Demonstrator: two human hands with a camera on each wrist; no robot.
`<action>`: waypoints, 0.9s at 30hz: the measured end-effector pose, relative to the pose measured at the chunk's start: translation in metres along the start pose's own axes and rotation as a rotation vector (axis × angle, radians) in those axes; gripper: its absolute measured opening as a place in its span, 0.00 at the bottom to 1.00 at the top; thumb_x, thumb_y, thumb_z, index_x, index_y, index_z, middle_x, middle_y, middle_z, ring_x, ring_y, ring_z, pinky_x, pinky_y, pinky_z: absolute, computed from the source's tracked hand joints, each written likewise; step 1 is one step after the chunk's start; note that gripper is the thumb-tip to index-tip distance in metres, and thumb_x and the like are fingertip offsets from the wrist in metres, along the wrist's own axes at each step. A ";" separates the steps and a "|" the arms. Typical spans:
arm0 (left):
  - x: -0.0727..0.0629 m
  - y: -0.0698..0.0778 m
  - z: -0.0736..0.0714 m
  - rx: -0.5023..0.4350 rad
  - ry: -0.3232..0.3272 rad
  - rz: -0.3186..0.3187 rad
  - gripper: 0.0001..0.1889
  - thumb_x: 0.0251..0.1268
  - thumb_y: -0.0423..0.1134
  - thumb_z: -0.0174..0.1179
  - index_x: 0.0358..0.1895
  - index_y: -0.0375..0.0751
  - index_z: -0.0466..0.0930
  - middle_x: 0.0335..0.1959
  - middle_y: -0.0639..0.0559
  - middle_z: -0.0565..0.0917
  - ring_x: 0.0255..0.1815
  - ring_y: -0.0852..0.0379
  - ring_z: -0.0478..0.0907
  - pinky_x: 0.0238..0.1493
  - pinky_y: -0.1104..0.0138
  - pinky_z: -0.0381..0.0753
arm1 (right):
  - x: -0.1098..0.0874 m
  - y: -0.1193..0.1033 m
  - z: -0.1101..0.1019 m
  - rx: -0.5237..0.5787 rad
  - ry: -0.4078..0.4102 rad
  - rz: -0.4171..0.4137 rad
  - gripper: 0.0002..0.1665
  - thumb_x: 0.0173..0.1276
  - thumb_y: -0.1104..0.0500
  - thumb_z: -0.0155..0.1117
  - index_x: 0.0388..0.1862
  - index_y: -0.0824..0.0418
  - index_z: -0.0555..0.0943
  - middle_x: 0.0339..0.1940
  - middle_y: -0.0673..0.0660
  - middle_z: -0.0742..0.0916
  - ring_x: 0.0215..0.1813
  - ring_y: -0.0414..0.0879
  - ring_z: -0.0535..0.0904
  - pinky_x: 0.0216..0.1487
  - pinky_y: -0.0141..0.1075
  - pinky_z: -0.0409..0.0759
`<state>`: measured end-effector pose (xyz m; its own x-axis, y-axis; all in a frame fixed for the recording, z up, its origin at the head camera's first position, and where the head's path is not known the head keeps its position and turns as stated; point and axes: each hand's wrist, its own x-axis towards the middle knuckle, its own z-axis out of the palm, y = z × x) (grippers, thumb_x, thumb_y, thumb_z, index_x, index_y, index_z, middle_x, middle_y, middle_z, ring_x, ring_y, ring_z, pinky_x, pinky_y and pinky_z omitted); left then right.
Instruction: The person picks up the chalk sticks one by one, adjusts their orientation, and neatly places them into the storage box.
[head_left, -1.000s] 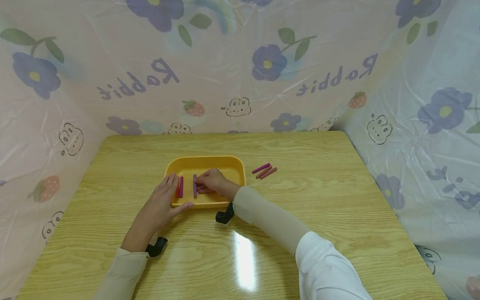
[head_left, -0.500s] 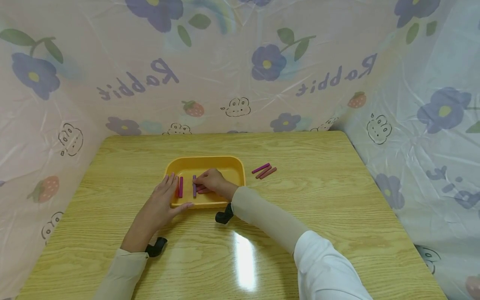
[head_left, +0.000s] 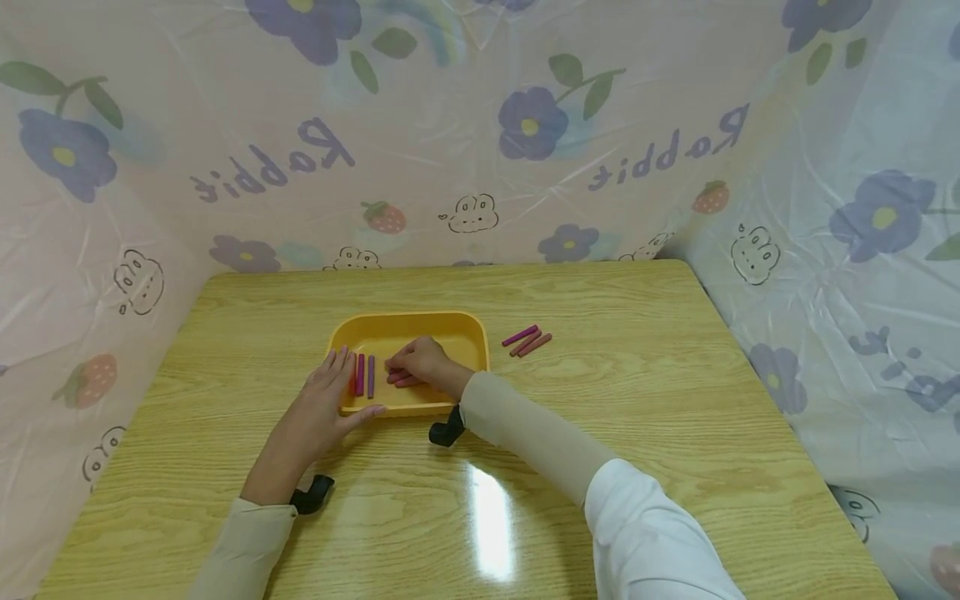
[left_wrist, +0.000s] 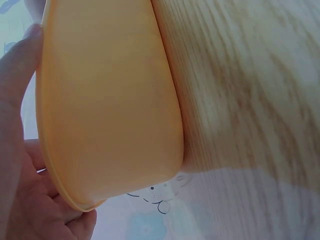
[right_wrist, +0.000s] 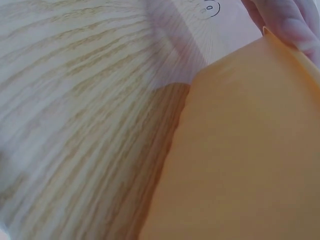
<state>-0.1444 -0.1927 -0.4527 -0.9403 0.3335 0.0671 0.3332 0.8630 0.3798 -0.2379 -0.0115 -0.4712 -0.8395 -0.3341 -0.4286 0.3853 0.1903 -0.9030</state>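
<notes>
A shallow yellow tray (head_left: 420, 321) lies on the table in the head view. My left hand (head_left: 322, 396) holds its near left corner, thumb along the front rim and fingers over the left rim. The left wrist view shows fingers (left_wrist: 82, 225) bent around the rim. Close to those fingers, a magenta stick (head_left: 361, 375) and a purple stick (head_left: 371, 377) lie side by side inside, beside a partly covered red one (head_left: 352, 379). Inside the tray, my right hand (head_left: 426, 358) pinches reddish-pink sticks (head_left: 405, 381), partly hidden by its fingers.
To the tray's right, a magenta stick (head_left: 521, 335) and two brownish-red sticks (head_left: 535, 344) rest on the wooden table (head_left: 637, 400). A printed curtain (head_left: 465, 142) hangs around the back and sides. Black wrist mounts (head_left: 447, 427) sit near both sleeves.
The purple stick, earlier touching my right fingertips, now lies farther left beside the magenta stick, apart from the hand. My left hand stays on the tray corner.
</notes>
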 end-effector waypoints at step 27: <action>0.001 0.000 0.001 0.005 -0.016 -0.010 0.55 0.53 0.71 0.51 0.72 0.30 0.48 0.73 0.36 0.46 0.73 0.39 0.41 0.67 0.44 0.47 | 0.000 -0.001 -0.008 0.094 -0.086 0.059 0.15 0.67 0.60 0.59 0.41 0.73 0.82 0.33 0.63 0.86 0.37 0.51 0.85 0.37 0.37 0.83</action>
<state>-0.1449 -0.1926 -0.4534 -0.9425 0.3308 0.0484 0.3240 0.8681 0.3760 -0.2415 -0.0045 -0.4698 -0.7799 -0.4039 -0.4781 0.4704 0.1258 -0.8735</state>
